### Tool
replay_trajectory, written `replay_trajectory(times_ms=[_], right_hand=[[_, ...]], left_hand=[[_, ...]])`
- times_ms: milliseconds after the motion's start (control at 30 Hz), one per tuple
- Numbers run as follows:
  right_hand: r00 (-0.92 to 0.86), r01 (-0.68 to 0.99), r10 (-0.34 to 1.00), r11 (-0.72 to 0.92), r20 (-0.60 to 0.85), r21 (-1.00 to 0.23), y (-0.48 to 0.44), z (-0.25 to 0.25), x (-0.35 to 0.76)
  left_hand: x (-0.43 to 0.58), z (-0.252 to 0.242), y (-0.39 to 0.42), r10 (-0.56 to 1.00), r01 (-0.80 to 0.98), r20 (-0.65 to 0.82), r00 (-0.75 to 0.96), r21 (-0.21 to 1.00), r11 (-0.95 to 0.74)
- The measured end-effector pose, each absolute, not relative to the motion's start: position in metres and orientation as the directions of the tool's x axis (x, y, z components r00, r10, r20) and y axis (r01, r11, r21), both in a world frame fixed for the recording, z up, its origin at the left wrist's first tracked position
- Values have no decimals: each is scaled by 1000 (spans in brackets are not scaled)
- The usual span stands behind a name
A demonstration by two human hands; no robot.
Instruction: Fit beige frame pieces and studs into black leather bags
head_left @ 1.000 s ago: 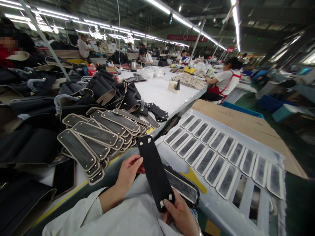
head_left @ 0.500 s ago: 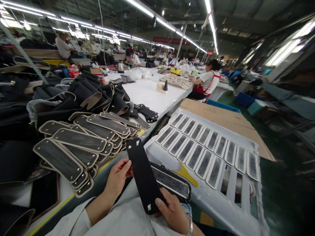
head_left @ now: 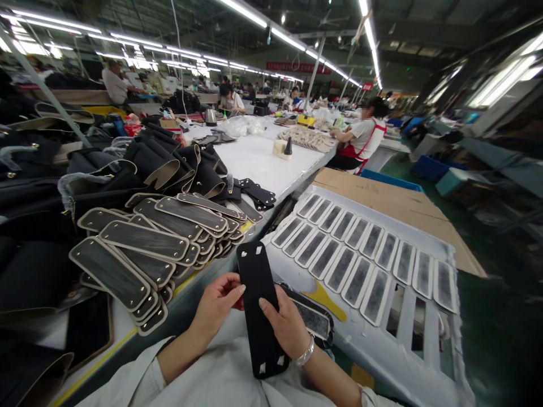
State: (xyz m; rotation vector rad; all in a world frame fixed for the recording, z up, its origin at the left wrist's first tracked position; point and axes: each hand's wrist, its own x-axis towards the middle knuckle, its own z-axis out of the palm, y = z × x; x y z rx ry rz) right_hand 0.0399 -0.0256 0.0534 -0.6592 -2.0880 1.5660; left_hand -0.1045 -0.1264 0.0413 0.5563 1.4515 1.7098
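A black oblong panel [head_left: 259,322] stands nearly upright before me, with small whitish tabs at its corners. My left hand [head_left: 220,302] is closed on its left edge, thumb and fingers pinching there. My right hand [head_left: 291,325] wraps the right edge, its thumb lying flat on the face and the other fingers hidden behind. Beyond the panel to the left lies a heap of dark oblong panels [head_left: 144,240] with beige borders and metal rivets. Partly hidden past my right hand is a dark strip [head_left: 314,316] with a grey, light-edged middle.
At right, a white sheet [head_left: 407,362] carries rows of grey oblong pieces [head_left: 373,297], with cut-out slots at one end. A yellow flat tool [head_left: 324,299] lies on it. Black bag parts [head_left: 148,158] crowd the left of the white table [head_left: 250,150]. A co-worker [head_left: 365,138] sits ahead.
My right hand has slid up from the panel's lower end to its right edge, near the middle. The panel has turned more upright and shifted a little right, exposing both lower tabs.
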Motion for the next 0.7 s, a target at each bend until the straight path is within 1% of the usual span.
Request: replay_trajectory(times_ms=[167, 300, 500, 700], right_hand=[[-816, 50, 576, 133, 36, -990, -24, 49, 36], [-843, -10, 534, 98, 61, -995, -24, 43, 38], [-856, -5, 518, 12, 11, -1000, -25, 37, 38], [-858, -24, 513, 6, 24, -1000, -24, 36, 40]], left_hand=[[-112, 47, -121, 762, -286, -169, -625, 958, -22], [-118, 50, -117, 738, -283, -174, -652, 959, -24], [-121, 59, -117, 737, -272, -194, -647, 962, 14], [-122, 60, -117, 765, -260, -179, -619, 966, 16]])
